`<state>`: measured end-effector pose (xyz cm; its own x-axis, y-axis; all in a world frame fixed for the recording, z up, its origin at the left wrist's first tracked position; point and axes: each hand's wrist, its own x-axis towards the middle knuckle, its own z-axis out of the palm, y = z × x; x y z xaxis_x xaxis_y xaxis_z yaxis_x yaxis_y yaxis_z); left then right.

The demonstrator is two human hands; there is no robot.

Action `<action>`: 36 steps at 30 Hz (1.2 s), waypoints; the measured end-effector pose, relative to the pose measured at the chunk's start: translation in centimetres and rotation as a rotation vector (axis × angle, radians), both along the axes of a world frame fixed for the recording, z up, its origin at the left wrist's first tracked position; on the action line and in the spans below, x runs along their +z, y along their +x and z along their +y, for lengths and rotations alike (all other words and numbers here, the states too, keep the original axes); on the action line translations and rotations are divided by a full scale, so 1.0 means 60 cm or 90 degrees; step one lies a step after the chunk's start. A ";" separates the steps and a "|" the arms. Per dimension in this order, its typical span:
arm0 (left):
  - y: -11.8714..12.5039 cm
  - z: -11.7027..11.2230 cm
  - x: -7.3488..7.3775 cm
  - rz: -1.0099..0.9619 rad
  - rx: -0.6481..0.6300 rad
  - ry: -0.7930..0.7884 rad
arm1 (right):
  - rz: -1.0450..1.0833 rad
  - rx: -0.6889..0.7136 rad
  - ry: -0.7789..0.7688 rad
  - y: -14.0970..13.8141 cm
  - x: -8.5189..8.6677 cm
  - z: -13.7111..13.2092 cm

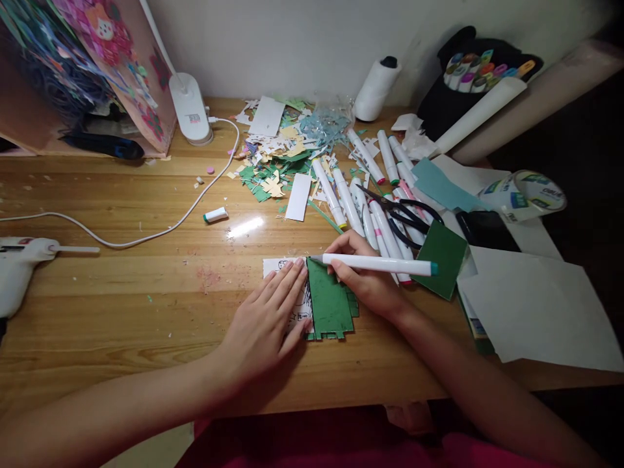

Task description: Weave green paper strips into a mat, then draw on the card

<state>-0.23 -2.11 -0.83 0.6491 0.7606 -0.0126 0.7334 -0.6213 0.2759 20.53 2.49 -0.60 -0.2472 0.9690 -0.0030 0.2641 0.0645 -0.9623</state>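
My right hand (363, 276) grips a white marker (385, 264) with a teal end. Its tip meets the upper left corner of a piece of green card (331, 302), whose lower edge is cut into small tabs. More green card shows under its right side. Flat on a white paper with black line drawings (271, 265) lies my left hand (273, 302), fingers stretched out and covering most of the drawing. The paper's right edge borders the green card. A loose marker cap (215, 215) with a teal end rests on the table farther back.
Paper scraps (277, 153) are heaped at the back, beside several markers (351, 195). Black-handled scissors (404, 211) lie over the markers. On the right are a green card square (441, 260), white sheets (541, 299) and a tape roll (524, 195). A glue gun (24, 266) is at left.
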 end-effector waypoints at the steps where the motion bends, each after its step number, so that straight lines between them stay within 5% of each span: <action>1: 0.000 0.000 0.000 -0.001 -0.001 0.000 | -0.008 0.002 0.003 0.000 -0.001 0.000; 16: 0.001 0.001 0.005 -0.013 0.005 -0.022 | -0.058 0.019 0.028 0.001 -0.002 0.000; 36: 0.002 0.002 0.005 -0.016 0.006 -0.020 | -0.133 0.152 0.008 0.008 0.022 -0.006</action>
<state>-0.12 -2.02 -0.55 0.6424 0.7661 -0.0197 0.7316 -0.6054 0.3134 20.99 2.10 0.70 -0.4628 0.8840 -0.0655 0.4322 0.1605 -0.8874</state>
